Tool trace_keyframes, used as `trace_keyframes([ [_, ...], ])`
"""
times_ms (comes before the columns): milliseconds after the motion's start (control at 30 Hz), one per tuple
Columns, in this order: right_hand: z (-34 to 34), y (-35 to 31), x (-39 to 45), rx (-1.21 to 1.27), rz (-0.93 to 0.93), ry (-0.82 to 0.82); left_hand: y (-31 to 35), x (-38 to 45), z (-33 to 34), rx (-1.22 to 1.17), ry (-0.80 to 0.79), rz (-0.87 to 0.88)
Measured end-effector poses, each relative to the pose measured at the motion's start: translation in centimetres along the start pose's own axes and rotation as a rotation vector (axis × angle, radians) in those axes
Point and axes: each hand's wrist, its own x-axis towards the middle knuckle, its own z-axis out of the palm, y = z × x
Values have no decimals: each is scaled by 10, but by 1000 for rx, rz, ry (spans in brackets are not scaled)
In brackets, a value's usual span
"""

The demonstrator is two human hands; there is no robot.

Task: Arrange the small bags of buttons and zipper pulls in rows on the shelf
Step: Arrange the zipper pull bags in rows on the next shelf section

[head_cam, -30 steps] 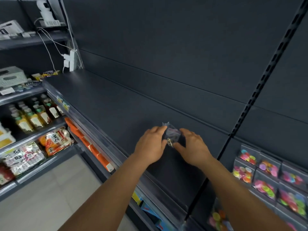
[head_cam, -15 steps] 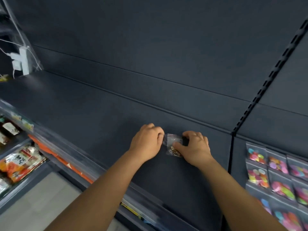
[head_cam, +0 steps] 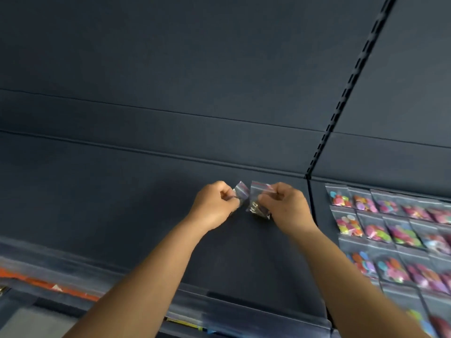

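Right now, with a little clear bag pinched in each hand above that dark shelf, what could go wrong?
1. The right hand pinches only the top of the small clear zip bag of metal pieces; it might slip and drop.
2. The left hand crumples its second small clear bag, so that may lie crooked.
3. The tightly packed rows of clear bags of coloured buttons sit close by; a sleeve-side brush could disturb them.

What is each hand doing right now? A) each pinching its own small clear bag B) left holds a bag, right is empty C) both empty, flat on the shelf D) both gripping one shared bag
A: the left hand pinches one small clear bag, while the right hand pinches a second bag holding metal pieces, just above the dark shelf.
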Motion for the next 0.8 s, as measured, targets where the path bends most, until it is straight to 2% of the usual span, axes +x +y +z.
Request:
trace_keyframes([
  [133, -31, 1, -10, 179, 36, 170, 33, -6, 29, -401, -155, 14],
  [333, -92, 17, -37, 404, 123, 387, 77, -24, 82, -596, -277, 23],
  [433, -126, 29, -56, 450, 160, 430, 101, -38, 111, -619, -353, 46],
  [600, -183, 47, -97, 457, 128, 400, 144, -72, 166, -523, -435, 168],
  [800, -270, 76, -151, 508, 122, 609, 194, -125, 241, -446, -552, 228],
])
